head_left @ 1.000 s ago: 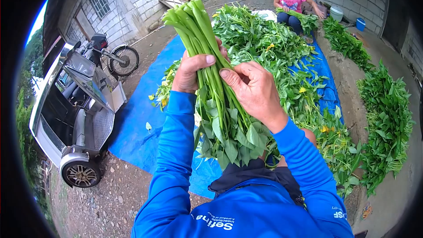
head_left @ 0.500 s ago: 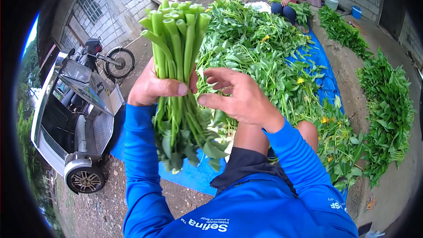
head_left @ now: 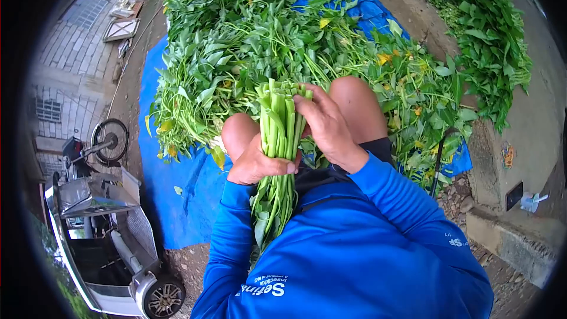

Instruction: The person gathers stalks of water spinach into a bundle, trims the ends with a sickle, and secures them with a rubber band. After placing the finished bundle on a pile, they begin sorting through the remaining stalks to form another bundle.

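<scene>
My left hand is wrapped round the middle of a bunch of water spinach, thumb across the front. The pale green cut stem ends point up and away from me, and the leaves hang down against my shirt. At the upper right side of the bunch, my right hand has its thumb and fingers on the stems just below the cut ends. Some of its fingertips are hidden behind the stems. Beyond my knees lies a large heap of loose water spinach on a blue tarp.
At the upper right, a row of bundled greens lies on the concrete. A motorcycle with a silver sidecar stands at the left. A dark phone-like object rests on the ledge at the right, with a dark thin rod near my right knee.
The bunch has come down and closer to my lap. My right hand has gone from beside the bunch onto its upper stems. The view has tipped down, and the other person is out of sight.
</scene>
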Demonstrator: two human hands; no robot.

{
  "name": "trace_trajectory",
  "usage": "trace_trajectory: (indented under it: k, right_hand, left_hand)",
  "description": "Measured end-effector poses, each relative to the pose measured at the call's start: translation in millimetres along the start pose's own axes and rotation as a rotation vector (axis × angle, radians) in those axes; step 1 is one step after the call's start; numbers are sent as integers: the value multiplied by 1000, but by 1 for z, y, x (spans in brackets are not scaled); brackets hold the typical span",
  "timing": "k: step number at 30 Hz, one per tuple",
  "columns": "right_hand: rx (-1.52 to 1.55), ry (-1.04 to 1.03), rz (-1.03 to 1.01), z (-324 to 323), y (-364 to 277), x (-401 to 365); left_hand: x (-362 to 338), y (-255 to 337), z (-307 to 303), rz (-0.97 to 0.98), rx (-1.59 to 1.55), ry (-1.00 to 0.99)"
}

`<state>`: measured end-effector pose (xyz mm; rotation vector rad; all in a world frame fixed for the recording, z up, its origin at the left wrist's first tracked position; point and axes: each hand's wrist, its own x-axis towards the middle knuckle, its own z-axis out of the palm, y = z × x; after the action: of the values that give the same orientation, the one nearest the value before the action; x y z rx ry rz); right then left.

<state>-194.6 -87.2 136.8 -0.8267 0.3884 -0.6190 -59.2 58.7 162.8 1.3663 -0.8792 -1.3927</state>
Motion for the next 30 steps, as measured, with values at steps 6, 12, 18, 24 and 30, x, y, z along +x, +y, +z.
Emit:
trace_trajectory:
  k: [6,12,18,24,30]
  right_hand:
    - [-74,-366,193,-61,-14,9]
    - [-678,787,-409,-307,-56,-68]
    - [-1597,1848,-412,-526,-150,-251]
    - [-1385,1625,-17,-557,-186,-265]
    - [-1084,1841,-121,-586,-243,-278]
  left_hand:
    - [49,-46,-12,-73,161,-131]
    - [74,-43,28,-174,38,24]
    - [92,-23,75,-196,95,56]
    - [113,-33,64,-254,159,0]
    - [112,-30,61,-197,142,12]
